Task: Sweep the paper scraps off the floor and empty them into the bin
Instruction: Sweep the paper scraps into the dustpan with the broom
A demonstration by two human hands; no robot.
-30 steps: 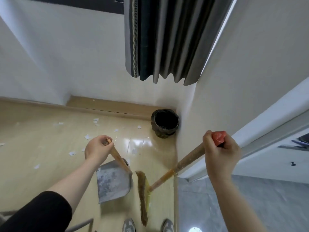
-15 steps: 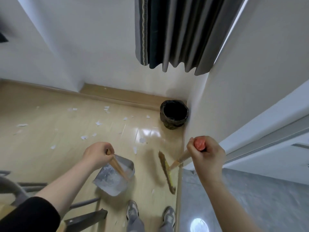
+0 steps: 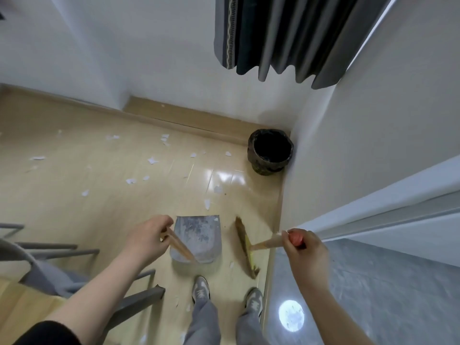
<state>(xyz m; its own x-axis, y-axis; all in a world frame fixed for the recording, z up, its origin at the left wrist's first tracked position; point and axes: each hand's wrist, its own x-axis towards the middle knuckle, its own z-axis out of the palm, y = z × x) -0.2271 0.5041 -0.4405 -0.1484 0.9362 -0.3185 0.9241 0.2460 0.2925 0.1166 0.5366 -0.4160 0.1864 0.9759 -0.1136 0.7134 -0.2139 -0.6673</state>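
Metal dustpan (image 3: 199, 232): gripped by my left hand (image 3: 146, 237).
Broom (image 3: 245, 247): gripped by my right hand (image 3: 306, 250).
Bin (image 3: 263, 168): far floor corner, seemingly lined.

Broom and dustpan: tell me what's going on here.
A person stands on the wooden floor with a tool in each hand. The left hand grips the wooden handle of a grey metal dustpan, held low in front of their shoes. The right hand grips the red-capped end of the broom, whose bristles are beside the pan. White paper scraps lie scattered across the floor, and the black bin sits in the corner. Most of the sweeping looks undone.
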